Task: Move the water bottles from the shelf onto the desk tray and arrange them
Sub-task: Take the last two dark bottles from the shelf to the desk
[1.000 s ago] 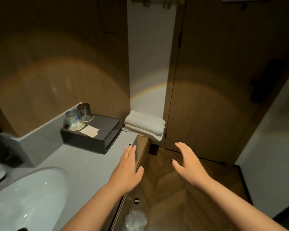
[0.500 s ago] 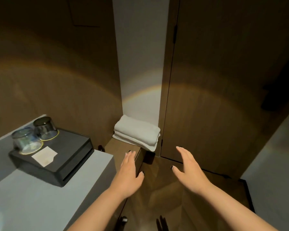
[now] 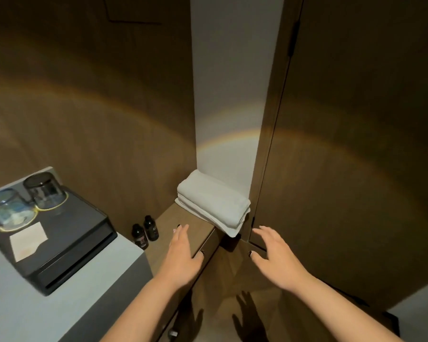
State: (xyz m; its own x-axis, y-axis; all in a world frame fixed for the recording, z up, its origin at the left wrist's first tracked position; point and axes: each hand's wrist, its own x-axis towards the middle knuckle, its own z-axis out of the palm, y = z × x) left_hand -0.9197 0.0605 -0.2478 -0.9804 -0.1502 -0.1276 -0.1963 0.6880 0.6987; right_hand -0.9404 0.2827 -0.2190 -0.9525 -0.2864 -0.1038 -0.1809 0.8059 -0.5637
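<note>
1. Two small dark bottles (image 3: 145, 232) stand upright, just beside each other, on a low wooden shelf (image 3: 183, 218), at its left end against the wooden wall and next to the end of the pale grey tabletop (image 3: 15, 307).
2. The left hand (image 3: 181, 257) is stretched forward over the shelf, palm down, with straight fingers and the thumb spread to the right; it holds nothing and is near the bottles but apart from them.
3. The right hand (image 3: 276, 259) reaches forward to the right of the shelf, above the wooden floor, fingers extended and slightly spread; it too holds nothing.
4. A folded white towel (image 3: 213, 206) lies at the far end of the shelf, against a white wall strip, with one corner hanging over the shelf's right edge.
5. On the tabletop sits a black tray (image 3: 67, 243). Two clear glasses (image 3: 25, 203) stand upside down at its back, side by side on round coasters, and a small white card (image 3: 27, 240) lies flat in front of them.
6. The shadows of both hands fall on the floor below the forearms.
7. A wooden door fills the right side of the view.
</note>
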